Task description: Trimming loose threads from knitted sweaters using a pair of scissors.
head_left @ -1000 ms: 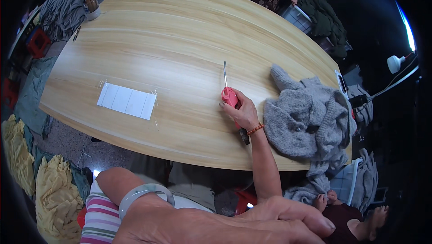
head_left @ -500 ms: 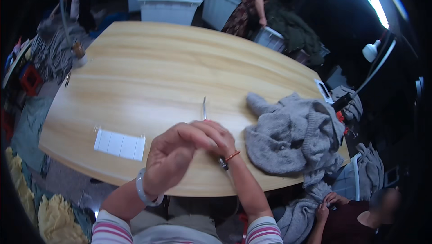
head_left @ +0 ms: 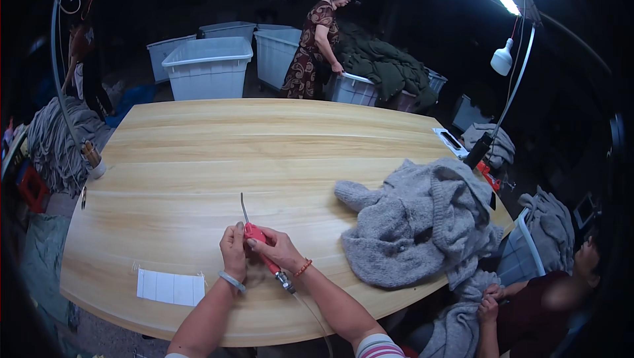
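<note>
A red air blow gun with a thin bent metal nozzle is held over the near part of the table, its nozzle pointing away from me. My right hand is closed round its body. My left hand is closed at its left side, fingers against the red front end; the fingertips are partly hidden. From a metal coupling at the gun's rear, a thin hose runs down past my right forearm. To the right of my hands lies a crumpled grey knitted sweater.
The wooden table carries a white strip of card at near left. A seated person handles grey knitwear at lower right. Beyond the far edge stand pale bins and a person gripping one. A lamp pole rises at right.
My left hand came down from above the right hand to the air blow gun. Both hands now show farther left around the gun. The view has tilted up, showing more of the far side.
</note>
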`<control>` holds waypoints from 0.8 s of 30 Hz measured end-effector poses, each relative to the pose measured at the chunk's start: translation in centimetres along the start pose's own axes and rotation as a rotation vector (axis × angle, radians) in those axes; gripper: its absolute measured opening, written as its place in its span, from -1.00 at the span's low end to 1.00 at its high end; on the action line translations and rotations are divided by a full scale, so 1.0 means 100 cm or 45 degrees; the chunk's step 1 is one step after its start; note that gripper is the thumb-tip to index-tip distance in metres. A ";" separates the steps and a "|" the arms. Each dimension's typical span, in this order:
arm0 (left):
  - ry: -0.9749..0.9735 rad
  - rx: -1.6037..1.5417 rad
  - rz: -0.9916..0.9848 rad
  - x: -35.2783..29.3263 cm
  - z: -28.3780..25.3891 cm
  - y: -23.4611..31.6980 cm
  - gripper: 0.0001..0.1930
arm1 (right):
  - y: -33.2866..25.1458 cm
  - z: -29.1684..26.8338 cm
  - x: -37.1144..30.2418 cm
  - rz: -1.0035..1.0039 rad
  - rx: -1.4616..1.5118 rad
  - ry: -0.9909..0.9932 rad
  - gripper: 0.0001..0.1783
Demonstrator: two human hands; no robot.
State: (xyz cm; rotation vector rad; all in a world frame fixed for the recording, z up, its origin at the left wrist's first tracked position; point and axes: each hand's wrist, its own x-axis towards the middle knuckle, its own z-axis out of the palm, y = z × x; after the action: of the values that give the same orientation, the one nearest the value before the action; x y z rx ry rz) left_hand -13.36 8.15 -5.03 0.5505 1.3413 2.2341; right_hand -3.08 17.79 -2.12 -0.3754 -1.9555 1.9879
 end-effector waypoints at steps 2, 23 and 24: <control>-0.028 -0.032 -0.002 0.004 -0.006 -0.002 -0.71 | 0.004 0.003 -0.002 -0.011 0.006 0.000 -0.46; -0.060 0.058 -0.117 -0.001 0.000 0.009 -0.66 | 0.003 0.004 -0.013 -0.079 -0.134 0.174 -0.55; -0.062 0.058 -0.116 -0.001 0.000 0.009 -0.66 | 0.002 0.004 -0.013 -0.081 -0.134 0.176 -0.55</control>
State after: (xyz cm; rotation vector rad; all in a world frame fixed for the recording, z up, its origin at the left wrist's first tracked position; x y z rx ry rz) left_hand -13.42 7.70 -4.21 0.5449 1.3676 2.1086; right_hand -2.04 16.92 -2.39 -0.4576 -1.9648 1.7760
